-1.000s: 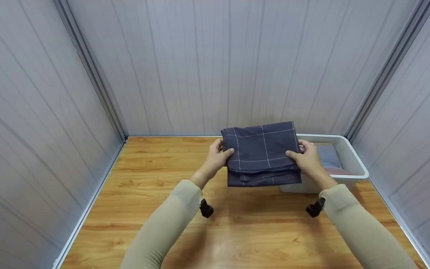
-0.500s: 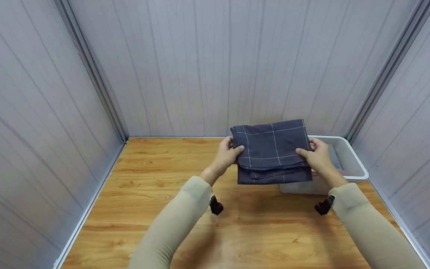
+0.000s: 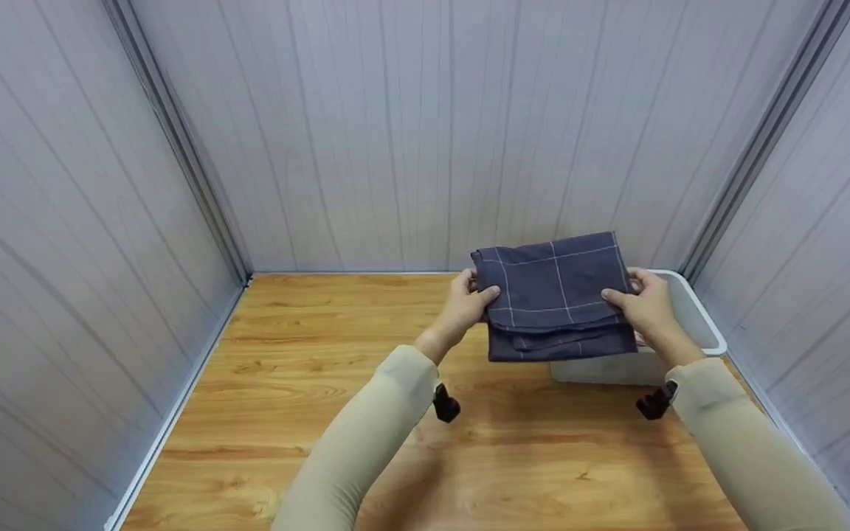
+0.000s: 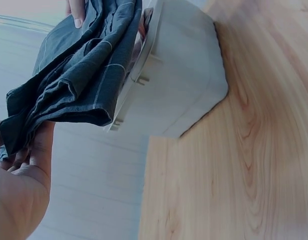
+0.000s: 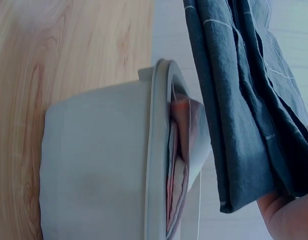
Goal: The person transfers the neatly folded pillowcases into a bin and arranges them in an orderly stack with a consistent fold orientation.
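A folded dark navy cloth with thin white check lines (image 3: 554, 287) is held up between both hands in the head view. My left hand (image 3: 462, 306) pinches its left edge, thumb on top and fingers beneath. On the opposite edge my right hand (image 3: 646, 306) grips it the same way. The cloth overlaps the white plastic bin (image 3: 602, 370) in the head view and hides most of its opening. In the right wrist view, the cloth's layered folds (image 5: 244, 110) hang beside the bin's rim, and folded pink and grey fabrics (image 5: 180, 165) show inside the bin.
The bin stands on a wood-grain surface (image 3: 307, 383) at the back right, near the corner. Pale panel walls (image 3: 425, 133) rise at the back and both sides. A black wrist device (image 3: 446, 404) sits under the left cuff, with another (image 3: 656, 402) under the right.
Both hands have moved to the right with the cloth, bringing it further over the bin in the head view. The grip on both edges stays the same.
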Demonstrator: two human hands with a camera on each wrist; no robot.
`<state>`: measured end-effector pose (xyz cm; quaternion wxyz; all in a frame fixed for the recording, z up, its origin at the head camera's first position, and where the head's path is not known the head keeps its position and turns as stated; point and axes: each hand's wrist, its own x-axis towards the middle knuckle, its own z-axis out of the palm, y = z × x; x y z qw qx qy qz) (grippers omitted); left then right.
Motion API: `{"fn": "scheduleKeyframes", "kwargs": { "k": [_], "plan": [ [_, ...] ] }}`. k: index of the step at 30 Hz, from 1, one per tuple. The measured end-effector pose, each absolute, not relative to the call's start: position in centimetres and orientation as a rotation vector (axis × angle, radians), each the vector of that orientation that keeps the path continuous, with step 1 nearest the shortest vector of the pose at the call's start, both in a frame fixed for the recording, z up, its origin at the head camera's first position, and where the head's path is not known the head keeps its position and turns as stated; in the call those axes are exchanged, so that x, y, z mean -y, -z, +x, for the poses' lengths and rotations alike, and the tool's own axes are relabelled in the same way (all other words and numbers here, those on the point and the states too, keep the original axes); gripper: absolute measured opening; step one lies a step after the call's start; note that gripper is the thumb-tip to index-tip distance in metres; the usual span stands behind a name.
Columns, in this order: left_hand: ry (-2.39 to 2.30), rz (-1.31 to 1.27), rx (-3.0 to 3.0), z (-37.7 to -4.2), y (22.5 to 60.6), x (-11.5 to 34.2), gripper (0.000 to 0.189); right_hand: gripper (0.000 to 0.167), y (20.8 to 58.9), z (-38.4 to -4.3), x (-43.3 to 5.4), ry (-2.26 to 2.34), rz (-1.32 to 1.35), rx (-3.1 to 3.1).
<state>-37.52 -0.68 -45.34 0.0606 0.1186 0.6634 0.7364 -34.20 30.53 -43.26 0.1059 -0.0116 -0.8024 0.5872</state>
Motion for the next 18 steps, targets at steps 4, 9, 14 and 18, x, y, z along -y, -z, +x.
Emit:
{"fn": "scheduleKeyframes", "kwargs": {
  "k": [4, 9, 14, 18],
  "plan": [
    [-2.24, 0.33, -1.976, -37.6, 45.2, -0.1, 0.03, 0.045, 43.0, -34.3, -31.1, -1.668, -0.047, 2.379],
    [-2.253, 0.303, -1.932, -37.6, 45.0, -0.9, 0.036, 0.047, 42.5, -34.3, -31.7, -1.593, -0.085, 2.426],
    [-2.241, 0.307, -1.935, -37.6, 44.8, -1.8, 0.044, 0.05, 41.9, -34.4, -32.6, -1.553, -0.113, 2.462],
    [-2.221, 0.321, -1.964, -37.6, 44.7, -2.6, 0.047, 0.05, 41.6, -34.6, -33.5, -1.573, -0.126, 2.455]
  ]
}}
